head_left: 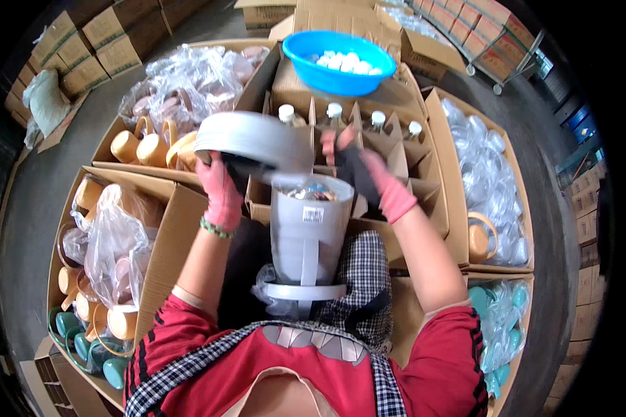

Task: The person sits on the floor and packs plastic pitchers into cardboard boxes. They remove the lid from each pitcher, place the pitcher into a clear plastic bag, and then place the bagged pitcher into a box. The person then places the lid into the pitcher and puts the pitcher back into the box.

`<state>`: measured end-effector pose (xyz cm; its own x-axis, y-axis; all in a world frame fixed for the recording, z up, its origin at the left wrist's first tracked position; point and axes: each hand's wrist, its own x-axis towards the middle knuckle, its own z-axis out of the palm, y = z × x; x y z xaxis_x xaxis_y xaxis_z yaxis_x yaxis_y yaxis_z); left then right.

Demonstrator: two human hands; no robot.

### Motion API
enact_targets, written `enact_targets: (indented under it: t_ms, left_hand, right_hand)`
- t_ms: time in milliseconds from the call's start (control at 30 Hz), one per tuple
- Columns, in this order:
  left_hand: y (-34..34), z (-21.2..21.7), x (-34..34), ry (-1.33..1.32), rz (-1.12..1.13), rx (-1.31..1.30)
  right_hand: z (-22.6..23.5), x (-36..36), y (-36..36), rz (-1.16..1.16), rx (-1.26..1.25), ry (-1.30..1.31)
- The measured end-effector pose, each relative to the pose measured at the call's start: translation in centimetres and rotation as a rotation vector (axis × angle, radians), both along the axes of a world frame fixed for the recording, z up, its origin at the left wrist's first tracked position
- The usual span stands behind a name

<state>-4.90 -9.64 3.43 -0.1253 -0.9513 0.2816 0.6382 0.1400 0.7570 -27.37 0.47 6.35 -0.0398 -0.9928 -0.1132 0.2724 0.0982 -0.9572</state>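
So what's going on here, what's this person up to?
The person's left hand holds a round grey cover, blurred, up beside an open grey container with a handle. The right hand is over a divided carton of white-capped bottles; blur hides whether it grips anything. A blue basin of small white pieces sits beyond the bottles.

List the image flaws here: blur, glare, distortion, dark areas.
Head view: motion blur smears the right hand's fingers and the right end of the grey lid; head view: white glints streak the clear bag at left; head view: fisheye bending tilts the cartons at far right; head view: the corners go black outside the lens circle.
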Motion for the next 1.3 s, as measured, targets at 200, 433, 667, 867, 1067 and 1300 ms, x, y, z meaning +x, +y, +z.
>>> enact_targets:
  t_ms: [200,433,667,867,1067,1300]
  left_hand:
    - [0.4,6.4,-1.7,-0.54,-0.458,-0.598]
    - [1.4,-0.8,-2.0,-0.634,-0.591,-0.342]
    - [2.4,-0.3,-1.2,-0.557,-0.597,-0.204]
    - [1.2,-1.2,-1.5,-0.484,-0.713,-0.158]
    - [-0.6,-2.3,-1.5,-0.301,-0.981,0.102]
    - [1.9,-1.8,-3.9,-0.761,-0.405,0.004]
  right_hand:
    - [3.5,-1.5,-2.7,-0.172,-0.402,-0.104]
    - [-5.1,-2.1,-0.5,-0.215,-0.303,0.269]
    - [-5.1,-1.1,0.4,-0.2,-0.26,0.226]
    - [-4.8,-0.4,1.5,-0.255,-0.212,0.222]
    - [-4.6,2.4,4.0,-0.389,-0.343,0.66]
    - [-6.4,-0.6,1.1,-0.206,0.02,-0.105]
